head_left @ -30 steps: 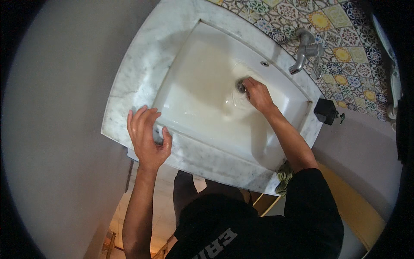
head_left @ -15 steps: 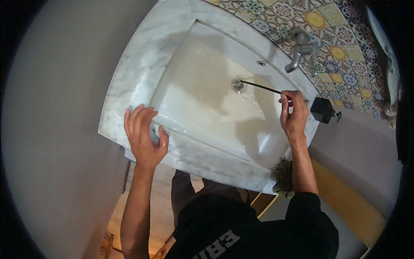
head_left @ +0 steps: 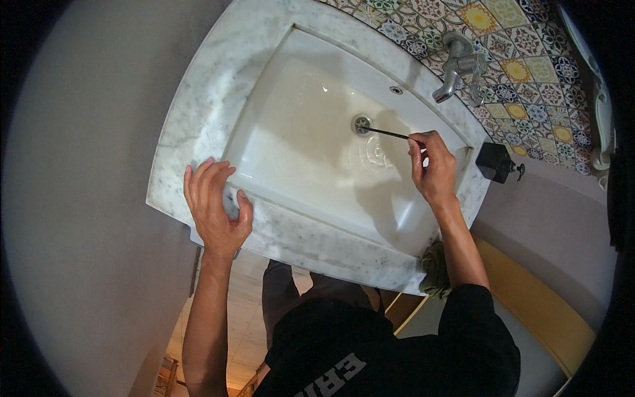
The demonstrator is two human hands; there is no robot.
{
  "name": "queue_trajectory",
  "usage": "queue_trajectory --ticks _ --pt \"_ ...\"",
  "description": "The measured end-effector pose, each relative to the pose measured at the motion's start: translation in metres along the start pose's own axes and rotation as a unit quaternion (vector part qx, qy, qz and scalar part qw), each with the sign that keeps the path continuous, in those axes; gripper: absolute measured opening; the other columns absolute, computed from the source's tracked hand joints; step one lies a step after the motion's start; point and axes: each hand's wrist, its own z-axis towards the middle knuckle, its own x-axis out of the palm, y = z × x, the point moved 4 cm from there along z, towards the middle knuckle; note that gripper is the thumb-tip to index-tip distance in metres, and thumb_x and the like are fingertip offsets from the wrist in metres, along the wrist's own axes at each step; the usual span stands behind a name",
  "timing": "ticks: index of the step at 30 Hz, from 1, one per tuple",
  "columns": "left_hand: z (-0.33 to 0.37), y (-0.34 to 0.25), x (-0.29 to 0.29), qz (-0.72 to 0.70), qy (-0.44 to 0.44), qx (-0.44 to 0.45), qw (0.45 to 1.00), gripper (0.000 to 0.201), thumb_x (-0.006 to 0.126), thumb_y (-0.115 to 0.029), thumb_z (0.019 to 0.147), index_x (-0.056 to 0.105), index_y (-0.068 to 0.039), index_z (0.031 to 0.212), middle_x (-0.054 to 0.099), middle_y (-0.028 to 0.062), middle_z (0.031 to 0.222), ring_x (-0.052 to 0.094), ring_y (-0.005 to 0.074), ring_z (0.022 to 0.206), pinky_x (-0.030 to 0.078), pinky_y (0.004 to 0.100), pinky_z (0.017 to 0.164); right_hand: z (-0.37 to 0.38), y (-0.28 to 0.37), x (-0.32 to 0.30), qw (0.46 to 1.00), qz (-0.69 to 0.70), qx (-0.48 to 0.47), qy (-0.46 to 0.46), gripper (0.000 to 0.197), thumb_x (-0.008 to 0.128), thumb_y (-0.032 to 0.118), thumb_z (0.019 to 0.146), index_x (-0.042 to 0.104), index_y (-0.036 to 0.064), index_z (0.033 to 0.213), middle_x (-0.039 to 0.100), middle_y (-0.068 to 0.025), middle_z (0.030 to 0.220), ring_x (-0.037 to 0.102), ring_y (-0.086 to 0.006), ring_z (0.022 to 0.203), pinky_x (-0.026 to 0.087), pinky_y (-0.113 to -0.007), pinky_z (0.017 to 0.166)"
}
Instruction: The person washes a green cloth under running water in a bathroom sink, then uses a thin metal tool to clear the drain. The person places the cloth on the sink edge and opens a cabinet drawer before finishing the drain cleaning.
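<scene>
At sink drain | right hand clamping fingers on thin black stick, seemingly probing | left hand holding fingers apart | likely needing steady angling next

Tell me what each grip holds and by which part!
Right grip: a thin black stick, near its end away from the drain. Left grip: nothing visible.

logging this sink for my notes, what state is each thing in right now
right hand, grip closed on the stick
stick, dark, tip at the drain
left hand, grip open, nothing visibly held
basin, cloudy, rippled water inside
drain, no plug seated
faucet, no stream visible
cloth, crumpled
pump bottle, fill level not visible
</scene>
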Motion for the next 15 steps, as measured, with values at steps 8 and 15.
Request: queue_trajectory --ticks 8,15 --pt "0.0 -0.001 -0.001 -0.001 0.001 -0.005 1.0 0.038 0.059 -0.004 0.078 0.06 -0.004 0.116 0.06 0.0126 0.123 0.049 0.0311 0.13 0.02 0.0593 0.118 -0.003 0.021 0.018 0.995 0.035 -0.074 0.051 0.01 0.067 0.002 0.088 0.063 0.0018 0.097 0.064 -0.0134 0.087 0.066 -0.0288 0.067 0.054 -0.036 0.057" --pt "0.001 -0.001 0.0 -0.006 -0.004 -0.003 1.0 0.038 0.058 -0.004 0.078 0.061 -0.004 0.116 0.06 0.0128 0.123 0.049 0.0313 0.13 0.02 0.0597 0.118 -0.01 0.032 0.031 0.985 0.03 -0.152 0.081 0.013 0.067 0.001 0.086 0.064 0.0016 0.098 0.064 -0.0118 0.091 0.066 -0.0267 0.072 0.055 -0.035 0.06"
